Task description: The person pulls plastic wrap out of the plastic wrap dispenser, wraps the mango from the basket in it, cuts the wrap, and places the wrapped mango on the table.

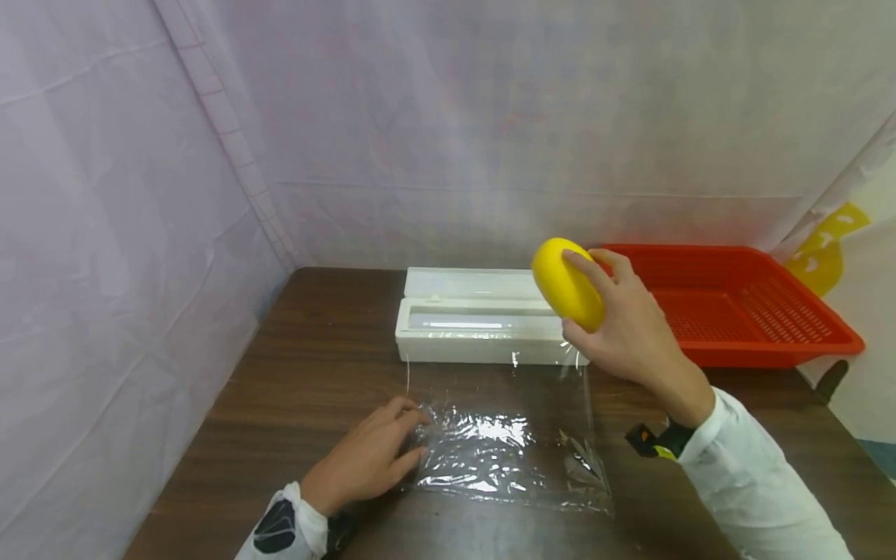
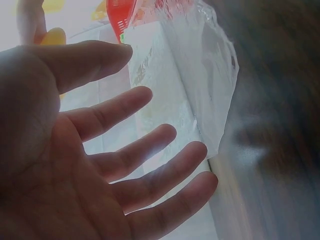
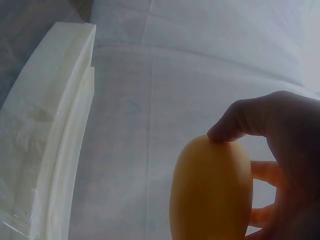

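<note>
My right hand (image 1: 630,323) clamps its fingers on one yellow oval object (image 1: 563,284), right of centre. My left hand (image 1: 371,451), five fingers apart, is at one cling film sheet (image 1: 490,447), lower centre. One white film dispenser (image 1: 476,348) lies mid-frame; one red basket (image 1: 742,355), right.

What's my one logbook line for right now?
right hand: holds yellow oval thing aloft | left hand: spread out at left edge of plastic wrap | white box: lid open | red basket: right of box
</note>
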